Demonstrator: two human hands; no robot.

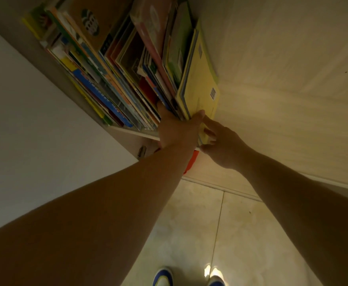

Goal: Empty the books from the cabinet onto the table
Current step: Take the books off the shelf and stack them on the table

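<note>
Several thin picture books (115, 79) stand packed upright on a cabinet shelf (136, 132). A yellow book (200, 87) with a barcode stands at the right end of the row. My left hand (177, 129) reaches into the row, fingers pushed between books just left of the yellow one, thumb against its lower edge. My right hand (220, 141) grips the yellow book's bottom corner from the right. The fingertips of both hands are hidden by the books.
A light wood-grain cabinet door (282, 89) stands open on the right. A white wall (24, 120) lies to the left. An orange object (191, 162) shows on the shelf below. Beige floor tiles (189, 223) and my blue-white shoes (162, 277) are underneath.
</note>
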